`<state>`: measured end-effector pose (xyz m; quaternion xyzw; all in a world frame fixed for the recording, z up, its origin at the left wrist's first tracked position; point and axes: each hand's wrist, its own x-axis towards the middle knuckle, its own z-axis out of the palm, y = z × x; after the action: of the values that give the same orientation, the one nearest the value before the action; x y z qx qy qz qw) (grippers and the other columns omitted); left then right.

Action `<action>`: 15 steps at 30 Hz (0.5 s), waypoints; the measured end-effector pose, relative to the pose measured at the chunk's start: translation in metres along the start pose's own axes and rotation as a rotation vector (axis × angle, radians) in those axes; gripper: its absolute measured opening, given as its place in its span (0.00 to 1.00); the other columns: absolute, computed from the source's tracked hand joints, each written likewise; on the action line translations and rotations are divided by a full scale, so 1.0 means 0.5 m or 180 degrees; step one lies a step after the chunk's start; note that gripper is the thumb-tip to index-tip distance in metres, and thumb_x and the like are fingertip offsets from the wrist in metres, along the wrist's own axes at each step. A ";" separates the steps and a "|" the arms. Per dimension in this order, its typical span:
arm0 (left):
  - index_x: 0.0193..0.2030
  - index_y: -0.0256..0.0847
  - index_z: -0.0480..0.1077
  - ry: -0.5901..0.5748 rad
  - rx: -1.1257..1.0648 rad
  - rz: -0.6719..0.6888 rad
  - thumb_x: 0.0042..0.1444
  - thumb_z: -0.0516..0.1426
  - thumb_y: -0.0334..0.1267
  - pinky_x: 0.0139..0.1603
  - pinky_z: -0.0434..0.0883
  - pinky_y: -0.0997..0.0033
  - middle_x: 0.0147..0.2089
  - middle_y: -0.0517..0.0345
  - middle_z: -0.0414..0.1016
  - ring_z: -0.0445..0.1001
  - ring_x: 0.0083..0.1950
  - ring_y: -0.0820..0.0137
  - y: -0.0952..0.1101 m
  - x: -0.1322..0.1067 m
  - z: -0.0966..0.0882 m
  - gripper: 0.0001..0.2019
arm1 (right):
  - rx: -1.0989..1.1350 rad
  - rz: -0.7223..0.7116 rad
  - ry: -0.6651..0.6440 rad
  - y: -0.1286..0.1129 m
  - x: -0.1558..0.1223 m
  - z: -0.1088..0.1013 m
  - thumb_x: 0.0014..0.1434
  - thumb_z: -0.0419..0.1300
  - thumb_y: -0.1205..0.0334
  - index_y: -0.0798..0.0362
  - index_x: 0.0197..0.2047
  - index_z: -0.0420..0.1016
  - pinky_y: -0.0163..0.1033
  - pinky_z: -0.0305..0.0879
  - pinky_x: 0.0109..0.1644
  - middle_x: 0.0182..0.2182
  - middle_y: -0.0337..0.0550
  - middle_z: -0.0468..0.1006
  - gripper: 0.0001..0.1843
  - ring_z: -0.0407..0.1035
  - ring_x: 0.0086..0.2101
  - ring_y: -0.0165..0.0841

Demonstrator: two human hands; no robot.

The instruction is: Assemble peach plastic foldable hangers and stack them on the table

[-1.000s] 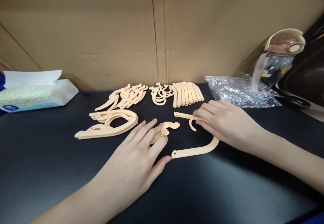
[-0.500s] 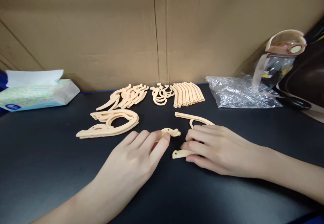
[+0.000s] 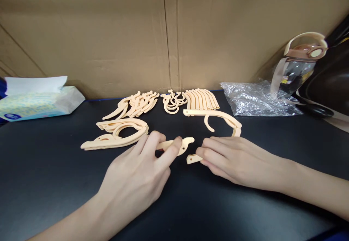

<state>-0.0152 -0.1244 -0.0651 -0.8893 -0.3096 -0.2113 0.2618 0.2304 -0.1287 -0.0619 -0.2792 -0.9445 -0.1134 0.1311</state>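
My left hand (image 3: 139, 168) is closed in a pinch around a cream plastic hanger arm (image 3: 184, 147). The knobbed end with a small hole sticks out to the right, past my fingertips. In my right hand (image 3: 231, 159) is a partly assembled folding hanger (image 3: 222, 114). Its upper arm and curved hook rise beyond my fingers, while the holed end of its lower arm points left towards the piece in my left hand. A small gap parts the two pieces. My fingers cover the middle of the lower arm.
Folded hangers (image 3: 117, 144) lie stacked at left. Along the back are a pile of hanger arms (image 3: 133, 104), several hooks (image 3: 171, 103) and a row of curved arms (image 3: 201, 100). A tissue pack (image 3: 40, 103), a crumpled plastic bag (image 3: 242, 99) and a water bottle (image 3: 300, 66) stand around.
My left hand has lifted and turned the hanger arm, so its holed end now tilts upright. The hanger in my right hand has swung, showing more of its upper arm and hook.
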 end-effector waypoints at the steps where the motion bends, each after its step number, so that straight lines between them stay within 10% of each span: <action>1: 0.53 0.35 0.67 0.0005 -0.0008 -0.0037 0.62 0.45 0.23 0.23 0.57 0.69 0.38 0.50 0.68 0.73 0.34 0.64 0.003 0.000 -0.003 0.16 | -0.0030 -0.0004 0.0009 0.001 0.000 0.001 0.70 0.48 0.70 0.55 0.40 0.69 0.37 0.61 0.31 0.31 0.37 0.70 0.10 0.64 0.27 0.30; 6: 0.40 0.40 0.66 -0.0069 -0.0034 -0.0033 0.72 0.46 0.40 0.22 0.53 0.69 0.33 0.57 0.64 0.68 0.28 0.68 0.008 -0.006 -0.004 0.12 | -0.0005 -0.0001 -0.0001 0.005 -0.003 0.007 0.70 0.49 0.70 0.55 0.43 0.70 0.37 0.60 0.30 0.32 0.38 0.71 0.09 0.65 0.27 0.31; 15: 0.35 0.41 0.60 -0.0090 -0.0638 0.0125 0.71 0.44 0.34 0.27 0.59 0.67 0.31 0.61 0.64 0.66 0.28 0.69 0.004 -0.005 0.017 0.11 | 0.0517 0.0200 0.0129 0.005 -0.002 0.004 0.72 0.47 0.65 0.55 0.42 0.70 0.35 0.60 0.33 0.32 0.39 0.75 0.12 0.66 0.28 0.29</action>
<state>-0.0140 -0.1222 -0.0737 -0.9199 -0.2731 -0.2234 0.1712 0.2322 -0.1265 -0.0637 -0.2948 -0.9385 -0.0379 0.1759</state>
